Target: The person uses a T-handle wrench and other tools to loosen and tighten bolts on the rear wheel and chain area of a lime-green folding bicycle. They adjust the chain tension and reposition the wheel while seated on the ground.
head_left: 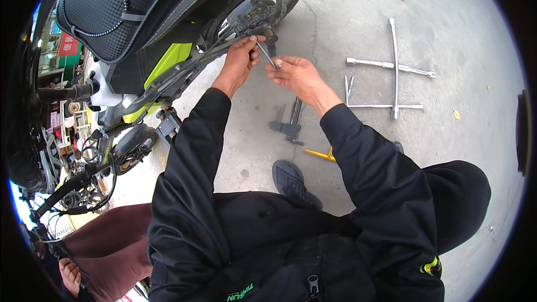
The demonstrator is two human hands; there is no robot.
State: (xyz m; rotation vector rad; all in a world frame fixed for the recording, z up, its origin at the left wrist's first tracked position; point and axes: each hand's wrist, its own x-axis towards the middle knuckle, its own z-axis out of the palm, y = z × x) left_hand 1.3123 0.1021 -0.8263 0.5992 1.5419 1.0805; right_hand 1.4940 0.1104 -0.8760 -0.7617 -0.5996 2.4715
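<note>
Grey concrete makes the ground, and on it stands the motorbike, black with bright green panels. Its rear wheel is at the upper middle, with dark mechanical parts near its centre. To the right, a cross-shaped wrench lies flat; its lower arm meets a second, angled wrench. A dark clamp-like tool lies below the hands, and beside the right sleeve is a yellow bar, partly hidden.

The left hand is narrow: its fingertips pinch the upper end of a thin metal rod, just beside the dark parts. The right hand is also narrow, and it seems to hold the lower end of the same rod between thumb and fingers. The rod is therefore between the two hands, slanted, above the ground. Whether its upper tip touches the motorbike, I cannot tell, because the left fingers cover it.

In my judgement, the rod could slip if the left fingers become loose, since the grip is only by the fingertips. If the right hand pushes crookedly, the tip may scrape the neighbouring parts, or knuckles may knock against them.
</note>
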